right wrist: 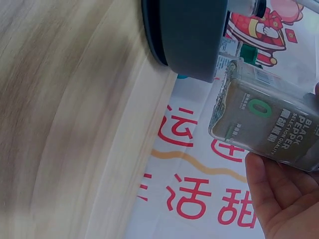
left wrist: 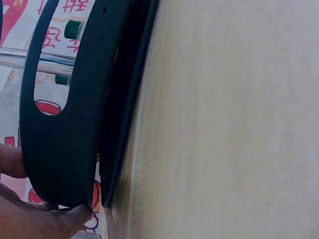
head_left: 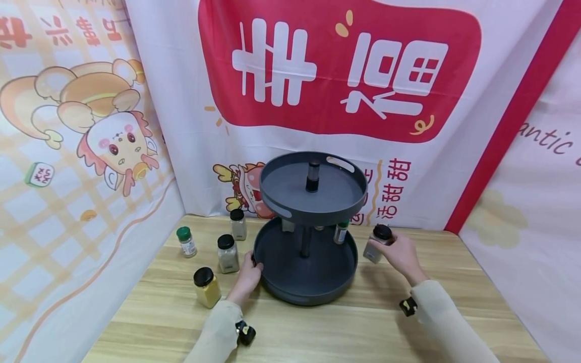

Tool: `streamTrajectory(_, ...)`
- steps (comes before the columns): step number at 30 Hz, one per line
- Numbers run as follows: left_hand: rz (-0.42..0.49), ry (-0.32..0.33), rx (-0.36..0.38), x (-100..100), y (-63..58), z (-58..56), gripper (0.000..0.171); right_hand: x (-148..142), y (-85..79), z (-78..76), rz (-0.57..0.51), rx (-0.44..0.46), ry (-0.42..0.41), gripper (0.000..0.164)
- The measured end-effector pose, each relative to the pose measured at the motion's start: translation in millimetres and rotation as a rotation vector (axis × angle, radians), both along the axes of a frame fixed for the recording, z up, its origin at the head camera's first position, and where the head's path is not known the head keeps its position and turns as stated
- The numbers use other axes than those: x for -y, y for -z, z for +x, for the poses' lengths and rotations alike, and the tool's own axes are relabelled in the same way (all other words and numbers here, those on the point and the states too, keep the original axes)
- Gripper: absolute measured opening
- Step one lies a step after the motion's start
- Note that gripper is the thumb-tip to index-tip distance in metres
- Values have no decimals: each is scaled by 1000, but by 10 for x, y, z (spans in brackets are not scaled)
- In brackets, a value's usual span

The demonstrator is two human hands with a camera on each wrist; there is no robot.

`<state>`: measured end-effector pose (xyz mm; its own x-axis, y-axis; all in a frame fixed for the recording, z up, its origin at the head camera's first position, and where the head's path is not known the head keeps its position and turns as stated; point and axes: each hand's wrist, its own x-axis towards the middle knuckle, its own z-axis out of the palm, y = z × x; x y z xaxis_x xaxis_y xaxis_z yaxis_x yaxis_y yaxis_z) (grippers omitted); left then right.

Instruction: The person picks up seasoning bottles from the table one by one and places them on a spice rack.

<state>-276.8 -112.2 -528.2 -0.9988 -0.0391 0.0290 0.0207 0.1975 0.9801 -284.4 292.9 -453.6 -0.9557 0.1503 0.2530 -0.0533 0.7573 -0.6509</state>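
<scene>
A dark grey two-tier round spice rack (head_left: 290, 282) stands on the table. My left hand (head_left: 247, 280) grips the left rim of its lower tier; in the left wrist view the thumb lies over the rim and the fingers (left wrist: 77, 217) curl along the wall's outer side. To the right of the rack, my right hand (head_left: 404, 254) holds a clear jar of black pepper (head_left: 373, 250) with a black lid. The jar tilts in the hand, and its printed label (right wrist: 266, 117) shows in the right wrist view.
Left of the rack stand a green-capped bottle (head_left: 187, 246), a jar of yellow powder (head_left: 209, 292) and two black-lidded jars (head_left: 228, 258) of pale powder. A green-capped bottle (head_left: 340, 234) sits on the lower tier, under the upper tier (head_left: 290, 184). A cloth backdrop (head_left: 177, 101) hangs behind.
</scene>
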Motion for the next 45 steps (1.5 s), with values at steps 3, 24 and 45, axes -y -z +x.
streamTrajectory(3, -15, -4, -3, 1, -4, 6, 50, 41, -28, 6, -7, -2, -1, 55)
streamTrajectory(24, -45, 37, 12, -4, -54, 89, 60, 308, -88, -7, -61, -75, -75, 51)
streamTrajectory(45, 0, 21, -9, -67, -42, 180, 57, 480, -35, -21, -56, -120, -119, 36)
